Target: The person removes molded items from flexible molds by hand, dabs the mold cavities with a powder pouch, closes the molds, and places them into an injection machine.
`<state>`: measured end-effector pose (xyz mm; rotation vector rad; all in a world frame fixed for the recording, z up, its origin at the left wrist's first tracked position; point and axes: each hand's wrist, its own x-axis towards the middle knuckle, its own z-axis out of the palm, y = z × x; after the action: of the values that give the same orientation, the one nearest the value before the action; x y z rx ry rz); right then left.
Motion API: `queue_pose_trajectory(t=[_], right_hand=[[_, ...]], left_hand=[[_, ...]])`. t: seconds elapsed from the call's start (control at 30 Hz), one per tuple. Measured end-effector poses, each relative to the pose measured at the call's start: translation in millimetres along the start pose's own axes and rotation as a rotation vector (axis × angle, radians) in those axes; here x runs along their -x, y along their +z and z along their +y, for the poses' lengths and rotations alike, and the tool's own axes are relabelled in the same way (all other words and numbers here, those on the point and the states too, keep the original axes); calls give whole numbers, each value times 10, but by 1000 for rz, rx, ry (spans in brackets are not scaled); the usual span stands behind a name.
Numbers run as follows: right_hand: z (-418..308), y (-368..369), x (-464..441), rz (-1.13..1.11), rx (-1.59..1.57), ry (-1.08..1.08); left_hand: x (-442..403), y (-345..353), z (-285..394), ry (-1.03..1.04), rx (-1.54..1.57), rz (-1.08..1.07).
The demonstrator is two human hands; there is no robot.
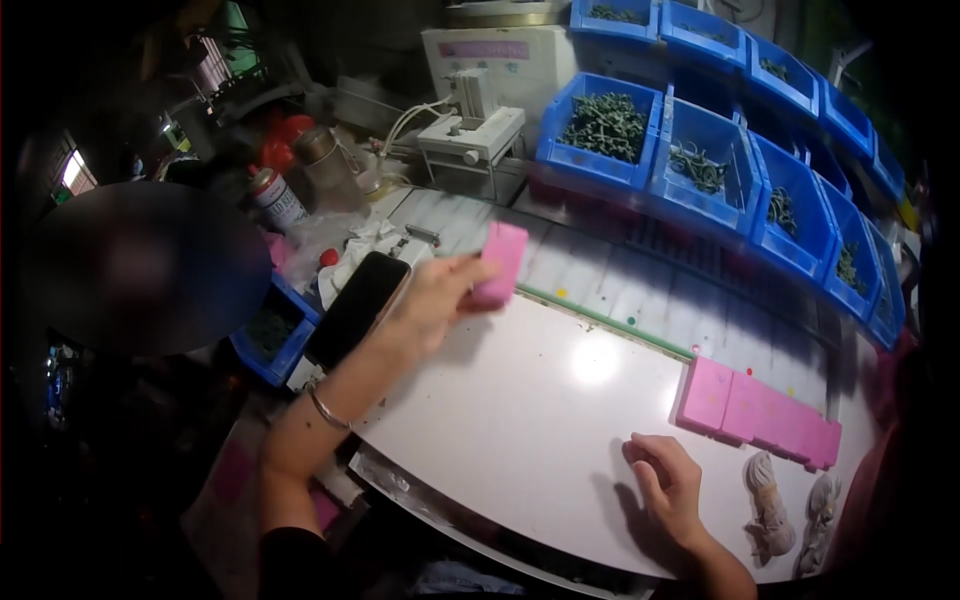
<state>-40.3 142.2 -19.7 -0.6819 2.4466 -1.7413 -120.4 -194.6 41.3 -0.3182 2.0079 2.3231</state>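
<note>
Aloft in Hand, Pink Block Is Crossing the Far Side of a White Table

Fingers and thumb of the left hand [440, 300] are closing narrowly on the lower part of a pink block [503, 262], which is tilting slightly in the grip. The hand is holding it raised near the far edge of the white table [540, 420], toward the far left corner. A metal bangle [328, 410] is circling the wrist below.

Over the near right part of the table, the right hand [668, 485] is holding nothing visible, its fingers curling loosely and leaving a narrow gap to the thumb. It is casting a shadow on the white top; whether it is touching the surface, one cannot tell.

Beyond that hand, a row of pink blocks [760, 410] is lining the far right corner, while two bundles of grey cord, one [770, 505] nearer the hand and the other [820, 520] farther right, are lying by the right edge. A green strip [630, 325] is running along the far edge.

At the left edge, a black phone [362, 305] is lying just beside the left forearm. Farther out, a printed can [280, 200] is leaning amid clutter, a small white device [475, 135] is standing behind the table, and tiered blue bins [602, 125] are holding dark green pieces at the upper right.
</note>
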Motion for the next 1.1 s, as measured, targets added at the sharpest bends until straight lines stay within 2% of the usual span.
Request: queue_pose_trajectory(t=[0.07, 0.2, 0.27, 0.3, 0.37, 0.5, 0.6, 0.7, 0.77, 0.8, 0.87, 0.97, 1.03, 1.1], right_hand=[[12, 21, 3, -9, 4, -12], [46, 25, 10, 9, 32, -2], [-1, 19, -20, 1, 53, -9], [-68, 22, -34, -2, 65, 6], [-122, 25, -52, -6, 79, 21], [-97, 39, -57, 11, 103, 8], [-132, 31, -70, 4, 118, -3], [-160, 47, -70, 5, 107, 7], [-144, 60, -54, -11, 72, 30], [-101, 52, -41, 13, 70, 23], [-44, 94, -7, 52, 57, 12], [-65, 156, 44, 61, -67, 73], [-127, 193, 63, 38, -26, 99], [-69, 200, 75, -16, 9, 57]], left_hand=[[-213, -99, 176, 120, -71, 128], [-807, -479, 319, 186, -312, 229], [-1108, -645, 283, 262, -682, 442], [-1272, -733, 231, 267, -680, 445], [-1541, -871, 121, 291, -993, 652], [-1695, -880, 90, 263, -1002, 671], [-1600, -818, 119, 344, -1087, 619], [-1418, -771, 226, 286, -1113, 539], [-1217, -810, 133, 627, -1181, 637], [-1137, -913, 132, 773, -1117, 535], [-383, -639, 357, 894, -1096, 519], [750, -404, 530, 937, -1017, 532], [1286, -582, 485, 835, -936, 588], [1705, -799, 354, 796, -909, 774]])
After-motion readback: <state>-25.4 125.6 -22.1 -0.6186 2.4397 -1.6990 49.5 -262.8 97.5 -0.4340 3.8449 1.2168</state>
